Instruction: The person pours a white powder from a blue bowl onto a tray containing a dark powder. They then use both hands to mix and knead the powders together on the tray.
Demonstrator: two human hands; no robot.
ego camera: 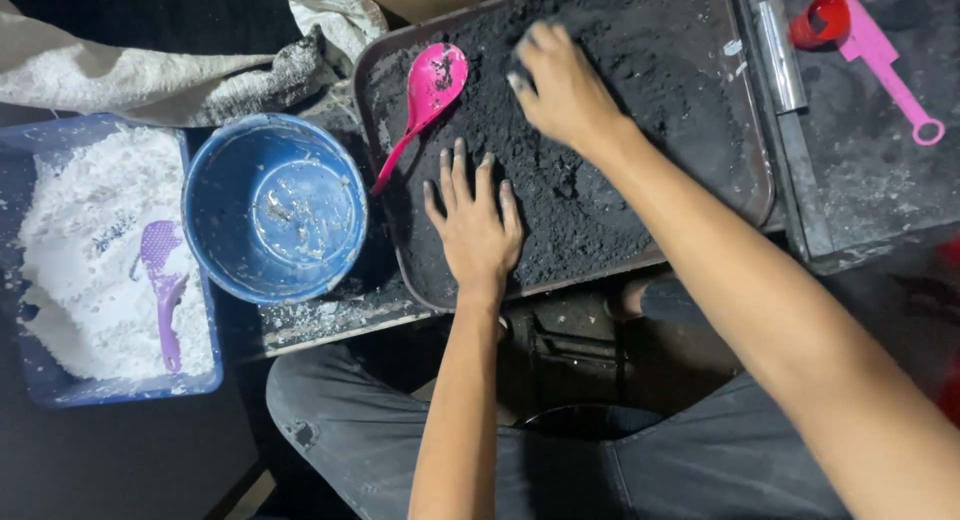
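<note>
Black powder fills the big picture: a wide brown tray [400, 55] lies across the middle of the view, heaped with dark, crumbly powder [620, 100] nearly edge to edge. On it, both of the person's hands are right down in the stuff. The left hand [475, 225] lies flat, palm down, fingers spread wide and straight, pressing the powder near the tray's near edge, gripping nothing. The right hand [565, 90] reaches in further up, fingers curled loosely and blurred, fingertips dug into the powder; whether it has a pinch of it, I cannot tell. Off to the left, a blue rectangular tub [40, 380] holds a mound of white powder [85, 270], with a purple scoop [160, 270] lying in it. Between that tub and the tray stands a round blue bowl [275, 208], smeared inside with pale residue. Beside the tray's right edge, a second dark tray [870, 180] carries dusty black remains. Above the bowl, a grubby white cloth [150, 70] is bunched up. Now the small stuff: a pink spoon [425, 95] rests on the tray's left rim, bowl up on the powder, handle pointing toward the blue bowl, and a pink scoop [885, 65] lies on the right-hand tray, just beside a red ring-shaped piece [820, 20].
</note>
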